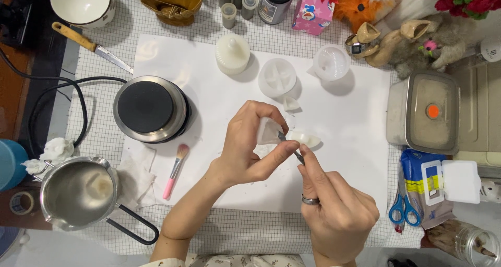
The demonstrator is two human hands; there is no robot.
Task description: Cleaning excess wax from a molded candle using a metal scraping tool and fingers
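Midway, by the look: trimming step. Left hand (250, 141) pinches a white wax piece (269, 131) above the white sheet (344, 162). Right hand (334, 209) grips a thin metal tool (290, 146), tip touching the piece's edge. Second wax piece (307, 138) lies just beside. Next move likely calls for light, steady scraping; wax may chip easily.

Hot plate (146, 108), steel pot (78, 191), pink brush (176, 171), knife (91, 46), blue scissors (403, 209).

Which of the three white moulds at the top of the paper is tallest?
The left mould, domed with a knob; the other two are low and round.
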